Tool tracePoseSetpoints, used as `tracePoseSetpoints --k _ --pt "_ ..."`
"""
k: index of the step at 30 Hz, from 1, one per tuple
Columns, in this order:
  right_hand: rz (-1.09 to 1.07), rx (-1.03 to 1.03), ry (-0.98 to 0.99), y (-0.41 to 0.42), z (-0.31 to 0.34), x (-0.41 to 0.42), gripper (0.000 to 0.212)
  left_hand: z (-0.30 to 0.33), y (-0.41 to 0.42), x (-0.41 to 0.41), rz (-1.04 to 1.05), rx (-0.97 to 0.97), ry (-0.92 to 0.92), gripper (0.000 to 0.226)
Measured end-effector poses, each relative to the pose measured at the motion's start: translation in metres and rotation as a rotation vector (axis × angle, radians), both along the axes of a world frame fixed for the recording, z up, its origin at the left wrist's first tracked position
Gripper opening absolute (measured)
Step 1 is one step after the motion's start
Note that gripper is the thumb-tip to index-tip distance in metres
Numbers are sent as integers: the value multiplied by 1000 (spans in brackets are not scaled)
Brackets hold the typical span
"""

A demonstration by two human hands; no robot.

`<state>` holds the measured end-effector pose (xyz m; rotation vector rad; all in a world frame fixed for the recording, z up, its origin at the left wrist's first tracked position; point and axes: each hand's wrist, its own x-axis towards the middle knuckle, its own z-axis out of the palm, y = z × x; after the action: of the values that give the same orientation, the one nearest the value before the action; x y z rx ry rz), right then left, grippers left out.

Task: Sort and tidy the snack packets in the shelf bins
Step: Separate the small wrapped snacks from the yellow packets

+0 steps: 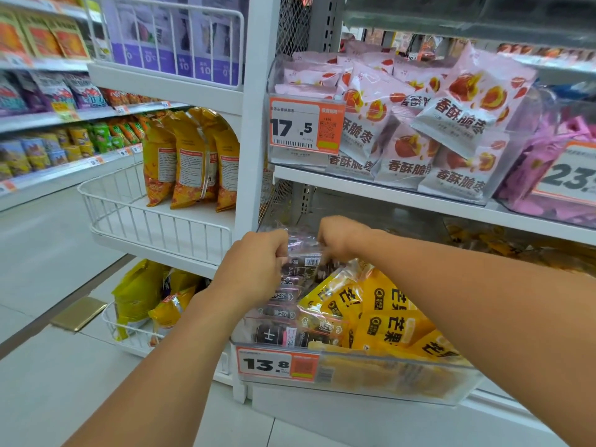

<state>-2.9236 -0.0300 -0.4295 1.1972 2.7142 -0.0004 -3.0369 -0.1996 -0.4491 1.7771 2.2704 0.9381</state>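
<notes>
Our grip is closed on both sides: the left hand (258,262) and the right hand (338,238) each curl fingers round the top edge of the dark clear packets (301,264), which stand in a row at the left end of the clear lower bin (354,379). The packets sit upright, one behind another, and we hold the ones furthest back, just under the shelf above. The right fingertips are blurred, so we cannot tell how many packets that hand pinches.

We judge the main risk to be the yellow mango packets (387,321) touching the dark row on its right. They lie loosely heaped and tilted, and if we pull the dark packets up or sideways, a yellow one could slide into the gap and mix the two sorts again. The slippery film could also let a packet slip from a shallow pinch and drop behind the row, where the shelf overhang hides it.

The front packets near the price tag (277,364) lean forward; tugging the back ones may topple the row against the bin wall.

Above, the pink packets (419,124) in the upper bin stay untouched.
</notes>
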Motion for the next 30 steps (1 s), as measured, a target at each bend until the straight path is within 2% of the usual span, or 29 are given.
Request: tracePoseSetpoints --k 3,5,7,10,15,18,21,24,26,30 --pt "-73 115 203 -1 10 4 34 1 -2 -1 -66 -54 32 20" --pt "-85 120 259 -4 10 5 37 2 -4 -1 -98 -69 41 21" --pt "-61 55 204 -7 5 5 35 1 -6 0 -118 -61 32 21" --pt "15 20 60 -10 -1 2 10 0 -8 1 -119 -60 22 15" --pt "42 88 -12 -13 -1 -8 21 -2 -9 2 -106 -43 50 15" --pt "7 152 -1 -15 -7 -8 17 -5 -5 2 -73 -36 95 16" --pt "17 -6 42 -15 5 -2 13 -7 0 3 -39 -18 117 17" --pt "73 -169 275 -27 28 6 37 -6 1 6 16 -3 114 17" --pt "136 -220 399 -41 38 8 40 -6 2 9 50 26 103 18" --pt "234 -288 112 -56 27 3 26 -4 1 9 71 20 93 10"
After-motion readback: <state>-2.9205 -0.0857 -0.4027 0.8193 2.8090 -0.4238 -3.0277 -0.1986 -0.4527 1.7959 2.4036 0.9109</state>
